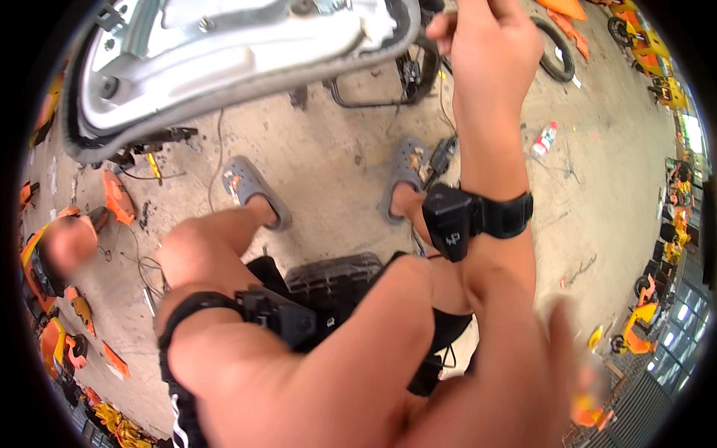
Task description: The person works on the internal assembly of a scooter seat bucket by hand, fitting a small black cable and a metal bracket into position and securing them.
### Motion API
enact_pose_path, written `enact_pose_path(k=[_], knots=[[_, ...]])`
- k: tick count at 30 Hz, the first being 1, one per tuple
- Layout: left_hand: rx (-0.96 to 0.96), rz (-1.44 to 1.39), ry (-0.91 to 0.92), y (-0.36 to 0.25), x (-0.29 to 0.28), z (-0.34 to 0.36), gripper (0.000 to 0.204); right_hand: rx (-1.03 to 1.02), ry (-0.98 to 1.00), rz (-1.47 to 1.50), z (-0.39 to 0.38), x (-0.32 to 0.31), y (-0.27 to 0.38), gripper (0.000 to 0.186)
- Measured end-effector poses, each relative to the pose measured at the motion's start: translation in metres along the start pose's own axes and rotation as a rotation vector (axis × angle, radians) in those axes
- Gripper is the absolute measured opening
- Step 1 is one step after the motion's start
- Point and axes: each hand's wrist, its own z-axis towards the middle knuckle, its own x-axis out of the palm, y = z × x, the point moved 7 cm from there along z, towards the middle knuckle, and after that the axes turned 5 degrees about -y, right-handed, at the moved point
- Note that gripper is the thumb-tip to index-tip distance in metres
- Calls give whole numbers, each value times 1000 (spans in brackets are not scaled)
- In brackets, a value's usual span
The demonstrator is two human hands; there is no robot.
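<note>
My right hand is raised beside the right end of a large white moulded panel with a grey rubbery rim. The thumb points toward the rim. The other fingers are partly bent and cut off by the upper edge, so whatever they may hold is hidden. A black strapped device sits on my right forearm. Another black device is strapped round a limb at lower left. I cannot make out my left hand among the overlapping limbs. Beside my right forearm is a blurred finger-like shape.
Below the panel stands a black frame. Cables, an orange body part and a bottle with a red label lie on the concrete floor. A tyre lies at upper right. Yellow-orange scooters line both sides.
</note>
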Motion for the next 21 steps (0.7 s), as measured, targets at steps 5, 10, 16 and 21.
enact_pose_path(k=[5, 10, 16, 21], knots=[[327, -348, -234, 12, 3, 11, 13, -57, -29, 117, -7, 6, 15, 22], [-205, -841, -100, 74, 78, 19, 17, 27, -86, 180, -2, -1, 3, 21], [-818, -1464, -120, 137, 118, -23, 26, 73, -107, 236, -2, -5, -6, 21], [-965, -1473, -196, 157, 127, -22, 50, 135, -89, 182, 7, -9, -15, 18]])
